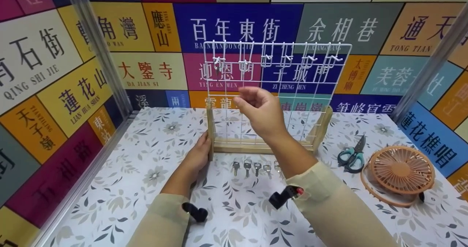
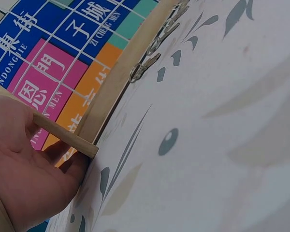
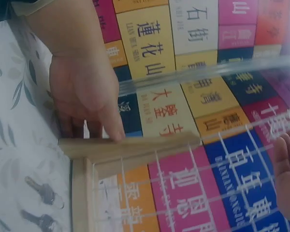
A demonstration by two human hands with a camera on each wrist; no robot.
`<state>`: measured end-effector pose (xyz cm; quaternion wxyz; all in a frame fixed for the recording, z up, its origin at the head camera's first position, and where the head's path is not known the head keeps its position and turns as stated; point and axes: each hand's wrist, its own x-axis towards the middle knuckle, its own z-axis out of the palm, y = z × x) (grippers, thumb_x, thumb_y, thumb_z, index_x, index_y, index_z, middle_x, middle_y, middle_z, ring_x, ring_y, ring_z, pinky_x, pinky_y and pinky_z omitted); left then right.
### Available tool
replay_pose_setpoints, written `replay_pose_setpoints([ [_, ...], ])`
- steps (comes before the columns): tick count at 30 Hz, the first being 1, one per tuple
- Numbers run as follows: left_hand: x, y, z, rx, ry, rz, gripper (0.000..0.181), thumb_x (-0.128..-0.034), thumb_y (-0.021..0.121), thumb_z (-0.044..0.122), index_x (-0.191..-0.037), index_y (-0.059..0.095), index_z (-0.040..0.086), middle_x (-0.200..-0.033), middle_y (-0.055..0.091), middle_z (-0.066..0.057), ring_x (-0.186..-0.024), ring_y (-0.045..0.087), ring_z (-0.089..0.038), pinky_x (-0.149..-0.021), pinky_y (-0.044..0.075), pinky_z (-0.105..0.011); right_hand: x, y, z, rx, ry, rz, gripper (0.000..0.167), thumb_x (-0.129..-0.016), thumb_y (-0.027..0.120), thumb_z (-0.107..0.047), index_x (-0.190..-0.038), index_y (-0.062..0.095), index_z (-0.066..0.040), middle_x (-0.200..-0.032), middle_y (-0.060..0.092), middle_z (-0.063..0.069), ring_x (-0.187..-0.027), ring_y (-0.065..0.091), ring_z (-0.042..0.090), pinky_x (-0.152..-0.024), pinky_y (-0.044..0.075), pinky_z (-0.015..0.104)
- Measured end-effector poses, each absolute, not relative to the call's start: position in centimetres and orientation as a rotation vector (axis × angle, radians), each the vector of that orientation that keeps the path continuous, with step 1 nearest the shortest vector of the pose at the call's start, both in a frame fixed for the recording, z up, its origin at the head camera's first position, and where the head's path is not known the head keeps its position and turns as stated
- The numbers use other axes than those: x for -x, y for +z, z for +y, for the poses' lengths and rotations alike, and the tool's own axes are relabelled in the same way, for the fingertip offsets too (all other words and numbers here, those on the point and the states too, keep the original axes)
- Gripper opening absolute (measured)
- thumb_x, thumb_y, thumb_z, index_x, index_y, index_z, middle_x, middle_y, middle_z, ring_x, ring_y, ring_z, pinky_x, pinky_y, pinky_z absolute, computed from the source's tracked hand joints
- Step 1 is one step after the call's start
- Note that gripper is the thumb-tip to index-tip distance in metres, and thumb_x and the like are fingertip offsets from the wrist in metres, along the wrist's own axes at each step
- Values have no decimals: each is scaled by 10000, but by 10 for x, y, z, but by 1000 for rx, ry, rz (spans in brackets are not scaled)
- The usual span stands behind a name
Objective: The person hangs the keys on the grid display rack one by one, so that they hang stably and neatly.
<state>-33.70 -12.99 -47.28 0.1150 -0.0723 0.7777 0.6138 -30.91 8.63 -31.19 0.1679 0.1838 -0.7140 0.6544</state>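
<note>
A white wire grid rack stands upright in a wooden base, with a row of white hooks along its top. At its lower left, my left hand grips the wooden side post, thumb on one side and fingers on the other. My right hand is raised before the grid, fingers loosely bent, and nothing shows in it. A key seems to hang from the leftmost hook. Several keys lie in a row on the table before the base; the right forearm partly covers the row's right end.
Scissors with teal-and-black handles lie right of the rack. Beside them is an orange round fan. A leaf-patterned cloth covers the table, and colourful panels with lettering stand behind and at both sides.
</note>
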Motion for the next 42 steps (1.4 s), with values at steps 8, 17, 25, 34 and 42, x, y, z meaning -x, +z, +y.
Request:
replay_pose_setpoints([
  [8,337,-475,-130,162,1855,2254,579,-1131,372,585,-1682,209,515,-1820,156,62,-1701,54,-241,-1371,47,-586,311,-355,135,-455,1942,-2285,326,-974,809,-177,-1281,743,-88,-1065,746,45,-928,728,175,-838,649,283],
  [17,339,-474,-132,146,1867,2260,597,-1113,380,631,-1678,219,521,-1819,156,64,-1699,64,-239,-1372,65,-579,310,-386,179,-412,1966,-2390,326,-981,797,-158,-1278,733,-40,-1042,737,5,-921,723,155,-858,652,298],
  [25,338,-473,-131,188,1851,2258,567,-1117,367,629,-1662,232,549,-1814,168,91,-1698,64,-218,-1372,53,-583,320,-413,208,-371,1916,-2575,397,-980,808,-233,-1313,724,-33,-1051,762,-2,-932,720,139,-829,638,258],
  [34,337,-472,-132,226,1843,2249,571,-1120,362,621,-1669,229,536,-1812,189,65,-1696,100,-248,-1369,74,-591,334,-449,225,-266,1684,-2837,411,-957,814,-214,-1302,726,-9,-1054,751,61,-875,691,131,-772,609,249],
  [42,338,-474,-130,204,1880,2220,567,-1132,372,580,-1677,229,513,-1811,196,55,-1695,100,-240,-1369,80,-587,341,-470,237,-328,1616,-2898,403,-933,817,-147,-1287,722,21,-1020,766,70,-798,652,108,-690,558,247],
])
